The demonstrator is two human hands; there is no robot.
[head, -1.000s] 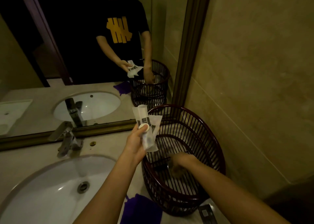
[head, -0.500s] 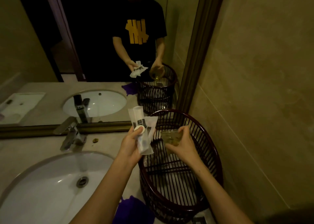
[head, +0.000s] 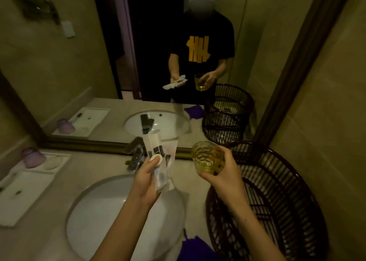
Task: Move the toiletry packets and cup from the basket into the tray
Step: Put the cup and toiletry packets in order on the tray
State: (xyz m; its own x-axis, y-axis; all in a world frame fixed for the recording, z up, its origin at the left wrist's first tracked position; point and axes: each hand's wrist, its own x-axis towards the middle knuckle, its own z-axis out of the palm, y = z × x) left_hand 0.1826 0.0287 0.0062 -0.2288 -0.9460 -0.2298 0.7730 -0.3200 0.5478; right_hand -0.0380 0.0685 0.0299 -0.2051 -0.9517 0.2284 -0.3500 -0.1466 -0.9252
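My left hand [head: 146,178] grips a bunch of white toiletry packets [head: 160,161] with black labels, a small round white one under the thumb, above the sink's far rim. My right hand [head: 223,176] holds a yellow-green glass cup [head: 207,157] upright, lifted clear of the dark wicker basket [head: 277,201], just left of its rim. A white tray [head: 25,189] lies on the counter at the far left, with a purple cup [head: 32,158] at its back end and small items in it.
A white sink basin [head: 111,217] sits below my left arm, with a metal faucet [head: 135,156] behind the packets. A purple cloth [head: 195,249] lies at the counter's front edge beside the basket. A mirror fills the wall ahead; a tiled wall closes the right side.
My right hand came up out of the basket holding the cup and moved it left past the rim. My left hand with the packets stayed about where it was. The camera tilted up.
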